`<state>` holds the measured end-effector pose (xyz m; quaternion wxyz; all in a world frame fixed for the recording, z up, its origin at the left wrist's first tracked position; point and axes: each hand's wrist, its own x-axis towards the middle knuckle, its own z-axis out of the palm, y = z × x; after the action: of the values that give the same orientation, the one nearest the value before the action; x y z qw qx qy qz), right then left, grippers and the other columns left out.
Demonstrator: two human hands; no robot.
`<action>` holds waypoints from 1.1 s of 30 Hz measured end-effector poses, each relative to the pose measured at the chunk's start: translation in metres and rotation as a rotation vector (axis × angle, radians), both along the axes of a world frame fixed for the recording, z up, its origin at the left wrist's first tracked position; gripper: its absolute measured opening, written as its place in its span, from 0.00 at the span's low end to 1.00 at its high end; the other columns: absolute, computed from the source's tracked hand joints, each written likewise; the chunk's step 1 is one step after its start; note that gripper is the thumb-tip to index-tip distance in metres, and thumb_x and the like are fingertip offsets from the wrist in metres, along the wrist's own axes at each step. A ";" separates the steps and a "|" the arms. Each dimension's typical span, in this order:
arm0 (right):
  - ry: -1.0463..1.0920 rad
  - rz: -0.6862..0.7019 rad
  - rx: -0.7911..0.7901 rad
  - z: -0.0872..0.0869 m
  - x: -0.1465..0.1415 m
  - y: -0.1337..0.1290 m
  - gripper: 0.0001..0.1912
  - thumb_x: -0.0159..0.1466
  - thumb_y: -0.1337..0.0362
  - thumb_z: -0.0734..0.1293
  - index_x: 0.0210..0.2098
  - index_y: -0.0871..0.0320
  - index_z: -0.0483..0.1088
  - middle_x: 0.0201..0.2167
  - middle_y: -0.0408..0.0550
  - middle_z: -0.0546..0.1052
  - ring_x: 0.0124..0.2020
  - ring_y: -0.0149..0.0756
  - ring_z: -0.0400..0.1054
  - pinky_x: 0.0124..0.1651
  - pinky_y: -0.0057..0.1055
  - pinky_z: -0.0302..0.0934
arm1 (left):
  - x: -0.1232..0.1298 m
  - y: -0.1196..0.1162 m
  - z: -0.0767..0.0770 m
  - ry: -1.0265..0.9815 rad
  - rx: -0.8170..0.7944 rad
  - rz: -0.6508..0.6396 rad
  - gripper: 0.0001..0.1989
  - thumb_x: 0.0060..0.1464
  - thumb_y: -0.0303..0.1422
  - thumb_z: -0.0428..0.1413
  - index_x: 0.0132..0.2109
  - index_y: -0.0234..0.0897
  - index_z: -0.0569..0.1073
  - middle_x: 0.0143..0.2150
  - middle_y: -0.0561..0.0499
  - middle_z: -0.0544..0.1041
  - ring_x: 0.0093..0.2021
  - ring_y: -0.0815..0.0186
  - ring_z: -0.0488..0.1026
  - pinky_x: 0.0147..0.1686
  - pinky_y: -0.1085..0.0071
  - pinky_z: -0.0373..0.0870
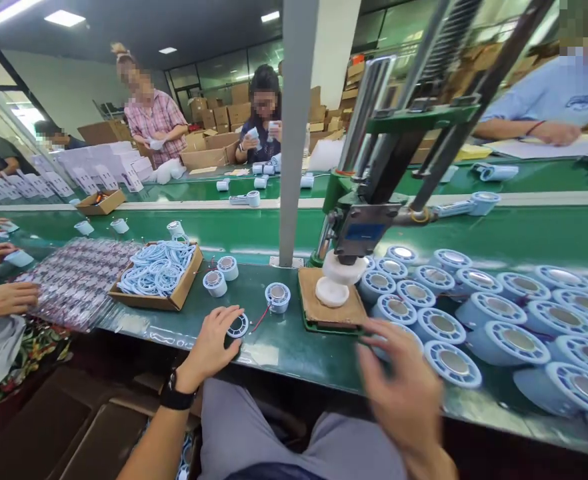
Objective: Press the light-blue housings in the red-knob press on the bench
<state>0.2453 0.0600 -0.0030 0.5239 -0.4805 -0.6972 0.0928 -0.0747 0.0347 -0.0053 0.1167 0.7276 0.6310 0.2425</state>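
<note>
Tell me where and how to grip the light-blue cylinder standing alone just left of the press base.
Probably best: pinch the side wall of the light-blue cylinder between thumb and fingers, coming from above. It stands upright with space around its round wall. Avoid the red wire at its near left.
</note>
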 end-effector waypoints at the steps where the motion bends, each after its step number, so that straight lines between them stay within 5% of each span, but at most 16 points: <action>1: -0.048 0.075 -0.022 0.001 -0.028 0.012 0.20 0.66 0.64 0.62 0.57 0.55 0.66 0.54 0.57 0.68 0.57 0.45 0.65 0.57 0.45 0.66 | 0.002 0.001 -0.002 0.001 0.004 0.011 0.29 0.53 0.25 0.53 0.62 0.41 0.66 0.60 0.44 0.71 0.61 0.54 0.64 0.61 0.51 0.63; 4: -0.198 0.200 -0.164 0.003 -0.100 0.051 0.25 0.65 0.65 0.64 0.61 0.58 0.65 0.62 0.62 0.61 0.64 0.52 0.57 0.63 0.53 0.60 | 0.005 0.003 -0.006 0.020 0.057 0.136 0.35 0.53 0.31 0.58 0.67 0.39 0.58 0.57 0.41 0.72 0.58 0.52 0.66 0.58 0.50 0.64; 7: -0.268 0.234 -0.275 0.001 -0.131 0.069 0.23 0.64 0.66 0.66 0.58 0.60 0.69 0.63 0.63 0.60 0.66 0.56 0.54 0.63 0.56 0.57 | 0.005 0.000 -0.005 0.068 0.072 0.195 0.46 0.48 0.38 0.65 0.70 0.38 0.53 0.63 0.38 0.67 0.61 0.47 0.62 0.60 0.46 0.61; 11: -0.222 0.367 -0.258 -0.012 -0.115 0.053 0.15 0.65 0.68 0.63 0.51 0.56 0.73 0.60 0.55 0.65 0.61 0.48 0.62 0.63 0.51 0.60 | -0.003 -0.005 -0.001 0.025 -0.019 0.045 0.35 0.52 0.33 0.61 0.66 0.42 0.62 0.63 0.42 0.68 0.62 0.51 0.62 0.61 0.50 0.61; 13: -0.151 0.397 -0.253 -0.021 -0.099 0.036 0.17 0.64 0.69 0.63 0.52 0.55 0.71 0.60 0.54 0.65 0.60 0.44 0.64 0.62 0.46 0.63 | -0.002 -0.006 0.000 -0.071 -0.030 0.086 0.30 0.54 0.31 0.59 0.63 0.42 0.65 0.59 0.43 0.73 0.60 0.53 0.66 0.61 0.52 0.62; 16: -0.025 0.347 -0.259 -0.034 -0.082 0.009 0.25 0.62 0.68 0.65 0.59 0.56 0.65 0.58 0.54 0.68 0.58 0.41 0.67 0.60 0.39 0.66 | 0.018 -0.005 0.005 -0.299 -0.023 0.196 0.33 0.54 0.32 0.59 0.66 0.41 0.60 0.57 0.44 0.75 0.55 0.56 0.72 0.59 0.55 0.66; 19: 0.036 0.310 -0.270 -0.042 -0.076 -0.006 0.30 0.62 0.67 0.66 0.63 0.58 0.60 0.57 0.55 0.71 0.58 0.40 0.68 0.60 0.36 0.67 | 0.054 -0.003 0.016 -0.371 -0.065 0.062 0.39 0.53 0.32 0.60 0.69 0.44 0.55 0.59 0.46 0.74 0.56 0.57 0.73 0.59 0.58 0.68; 23: 0.062 0.327 -0.265 -0.046 -0.075 -0.007 0.39 0.59 0.71 0.63 0.69 0.58 0.50 0.58 0.54 0.70 0.59 0.39 0.68 0.60 0.35 0.67 | 0.094 0.004 0.029 -0.267 -0.064 -0.144 0.40 0.50 0.27 0.61 0.69 0.46 0.57 0.61 0.47 0.71 0.60 0.55 0.68 0.60 0.57 0.67; 28: 0.092 0.349 -0.265 -0.045 -0.074 -0.005 0.45 0.60 0.71 0.63 0.72 0.56 0.40 0.58 0.53 0.71 0.58 0.37 0.69 0.57 0.32 0.68 | 0.102 0.009 0.027 -0.293 -0.085 -0.112 0.40 0.50 0.25 0.59 0.68 0.46 0.58 0.58 0.48 0.73 0.58 0.55 0.69 0.60 0.55 0.67; 33: 0.062 0.346 -0.291 -0.046 -0.072 -0.007 0.44 0.61 0.70 0.63 0.72 0.57 0.42 0.60 0.54 0.69 0.59 0.38 0.68 0.59 0.33 0.67 | 0.102 0.001 0.019 -0.354 -0.070 -0.101 0.37 0.52 0.24 0.56 0.68 0.47 0.58 0.61 0.48 0.71 0.63 0.56 0.65 0.63 0.56 0.64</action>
<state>0.1732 0.0530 -0.0494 0.4464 -0.4214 -0.7320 0.2955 0.0269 0.0360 0.0133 0.2632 0.7000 0.5711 0.3385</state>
